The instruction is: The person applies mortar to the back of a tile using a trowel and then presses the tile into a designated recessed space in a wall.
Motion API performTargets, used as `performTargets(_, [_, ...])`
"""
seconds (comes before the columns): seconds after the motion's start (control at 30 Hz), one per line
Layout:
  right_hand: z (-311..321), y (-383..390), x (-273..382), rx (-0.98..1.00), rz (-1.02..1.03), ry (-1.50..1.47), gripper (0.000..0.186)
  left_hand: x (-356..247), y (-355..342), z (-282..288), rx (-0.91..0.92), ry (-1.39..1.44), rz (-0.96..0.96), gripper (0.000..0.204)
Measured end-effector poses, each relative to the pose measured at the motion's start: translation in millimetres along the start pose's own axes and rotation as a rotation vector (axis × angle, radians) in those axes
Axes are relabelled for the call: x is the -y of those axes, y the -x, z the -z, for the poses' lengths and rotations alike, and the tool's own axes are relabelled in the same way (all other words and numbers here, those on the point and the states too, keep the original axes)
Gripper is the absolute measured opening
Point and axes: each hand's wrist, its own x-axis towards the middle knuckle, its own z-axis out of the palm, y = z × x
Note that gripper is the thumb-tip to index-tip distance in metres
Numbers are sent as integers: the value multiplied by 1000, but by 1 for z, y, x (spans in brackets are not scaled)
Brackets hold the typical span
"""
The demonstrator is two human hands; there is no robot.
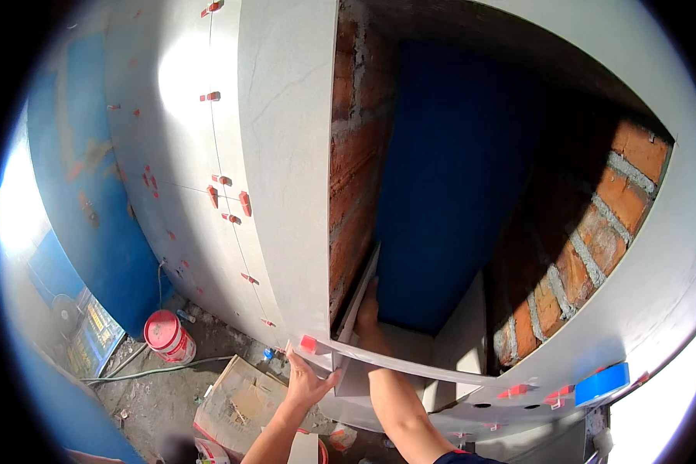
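My right hand [369, 303] reaches into a rectangular wall recess and holds a narrow light tile strip [353, 312] near its left brick side [353, 193]. The strip leans there at a slant. Shadow hides part of the right fingers. Outside the recess, my left hand [309, 381] is at its lower left corner, thumb and fingers spread, touching the tile edge beside a small red clip [308, 343]. A pale tile ledge [417, 363] runs along the bottom front of the opening. The back of the recess is a dark blue surface [456, 178].
Large grey wall tiles [286, 155] carry red levelling clips [213, 196] along their joints. A red-and-white bucket [168, 336], a hose [162, 373] and a dusty cardboard box [240, 402] are on the floor at left. A blue block [602, 383] sits at lower right.
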Motion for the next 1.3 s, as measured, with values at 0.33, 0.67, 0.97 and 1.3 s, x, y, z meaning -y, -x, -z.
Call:
performTargets(0.33, [23,42,-24,-5,-97,71,80,0,0,0,68,101,153,105])
performTargets(0.67, [168,286,-98,159,-766,214,69,-37,-16,18,-110,111,66,114])
performTargets(0.97, [408,510,-151,-54,-888,654,21,-61,-27,6,-73,68,256,91])
performTargets(1.3, [363,533,-8,-712,-685,506,42,12,-15,37,-215,-114,148,84])
